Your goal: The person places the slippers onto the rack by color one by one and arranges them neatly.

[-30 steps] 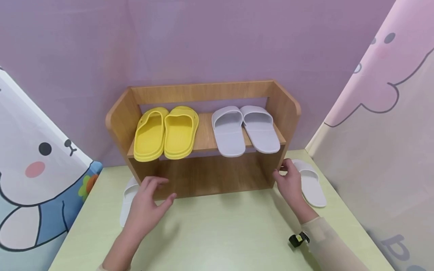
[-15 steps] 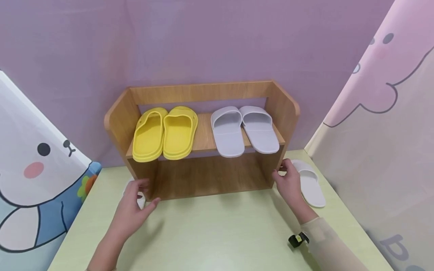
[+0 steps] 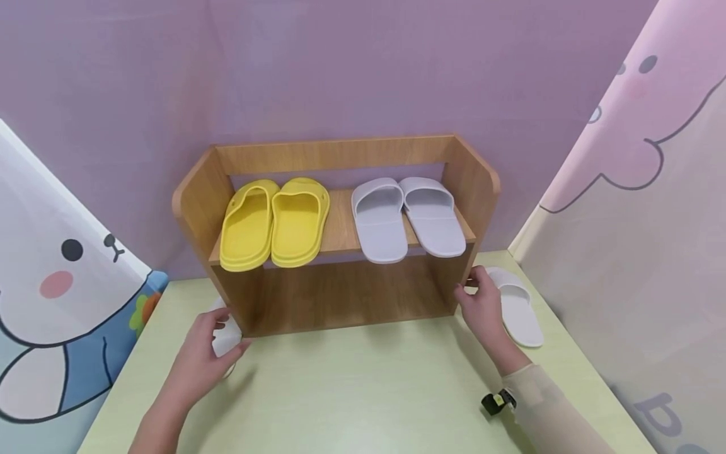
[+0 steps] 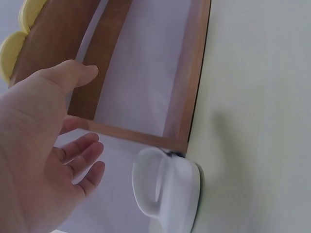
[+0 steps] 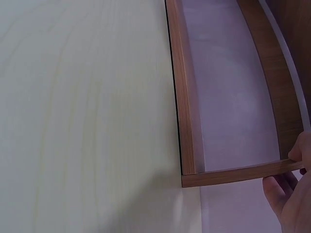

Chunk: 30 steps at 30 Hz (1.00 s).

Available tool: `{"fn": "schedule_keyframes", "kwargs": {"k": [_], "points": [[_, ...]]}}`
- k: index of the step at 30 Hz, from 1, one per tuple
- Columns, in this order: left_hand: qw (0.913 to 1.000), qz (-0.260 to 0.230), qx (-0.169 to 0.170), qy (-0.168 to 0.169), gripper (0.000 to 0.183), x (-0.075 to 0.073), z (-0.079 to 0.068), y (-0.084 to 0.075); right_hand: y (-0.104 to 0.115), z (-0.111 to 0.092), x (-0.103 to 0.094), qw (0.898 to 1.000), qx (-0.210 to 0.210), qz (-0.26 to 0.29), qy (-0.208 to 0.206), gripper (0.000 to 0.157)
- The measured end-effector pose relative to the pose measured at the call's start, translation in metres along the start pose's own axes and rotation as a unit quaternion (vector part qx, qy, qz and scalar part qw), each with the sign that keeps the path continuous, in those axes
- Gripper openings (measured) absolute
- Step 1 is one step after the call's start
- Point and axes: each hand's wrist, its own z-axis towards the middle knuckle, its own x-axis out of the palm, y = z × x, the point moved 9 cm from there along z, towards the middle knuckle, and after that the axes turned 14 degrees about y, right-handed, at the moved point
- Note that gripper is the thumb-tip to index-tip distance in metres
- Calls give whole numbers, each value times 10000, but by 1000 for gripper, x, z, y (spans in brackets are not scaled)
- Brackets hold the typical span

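A wooden shoe rack point(image 3: 340, 154) stands against the back wall. Its upper shelf bears a pair of yellow clogs point(image 3: 297, 230) on the left and a pair of pale lilac slippers point(image 3: 382, 233) on the right. My right hand point(image 3: 482, 309) pinches the front edge of the right side panel point(image 5: 243, 174) between thumb and fingers. At the left side panel point(image 4: 136, 137) my left hand point(image 3: 195, 356) is spread, thumb and fingers well apart on either side of the edge. Behind that hand lies a white slipper point(image 4: 182, 194), partly hidden in the head view.
Another white slipper point(image 3: 520, 315) lies on the pale green tabletop point(image 3: 363, 391), right of the rack. A small black device point(image 3: 498, 401) is at the right wrist. Printed cloths with cartoon figures point(image 3: 57, 252) hang at both sides, and a purple cloth point(image 3: 351, 69) covers the back.
My left hand has moved left and slightly toward me, from in front of the rack's lower opening to its left side panel. The right hand has kept its place on the right panel.
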Motion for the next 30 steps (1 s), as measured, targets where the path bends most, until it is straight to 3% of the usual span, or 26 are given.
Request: {"fn": "schedule_keyframes", "kwargs": {"k": [12, 16, 21, 30], "points": [[9988, 170, -444, 105, 81, 0, -4, 29, 2, 1, 0, 10000, -79, 9, -29, 19], [9965, 189, -791, 197, 90, 1, -5, 40, 2, 1, 0, 9999, -98, 19, -46, 19], [9894, 262, -1383, 355, 104, 4, -6, 58, 2, 0, -1, 9999, -87, -19, -74, 19], [9701, 373, -2161, 1043, 125, 17, -6, 88, 2, 0, 0, 10000, -56, 13, -11, 20]]}}
